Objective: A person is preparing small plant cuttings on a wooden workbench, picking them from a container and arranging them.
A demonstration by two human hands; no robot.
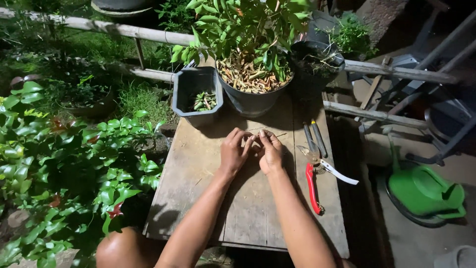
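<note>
A thin pale twig point(270, 134) lies at the far side of the worn wooden plank table point(198, 198), and both hands meet over its near end. The left hand point(234, 151) and the right hand point(270, 153) are curled knuckle to knuckle, fingertips pinched narrowly together on something small between them; what exactly they grip is too small to tell, though the twig seems to run out from under the right fingertips. Both forearms reach in from the bottom edge, and a bare knee point(121, 248) shows at the lower left, beside the table.

Just to the right of the right hand, red-handled pruning shears with a white grip and grey blades point(315, 168) lie on the table, blades pointing away.

Beyond the hands, at the table's far edge, stands a dark grey square plastic pot point(186, 97) holding a few small green cuttings. Beside it is a large round dark pot with a leafy green plant and dry brown leaves on the soil point(250, 74), and further right a black round pot of dark soil point(317, 62).

Green leafy shrubs point(59, 164) fill the left. A bamboo rail point(124, 30) runs behind the pots, and a green plastic watering can point(424, 191) sits on the ground to the right.
</note>
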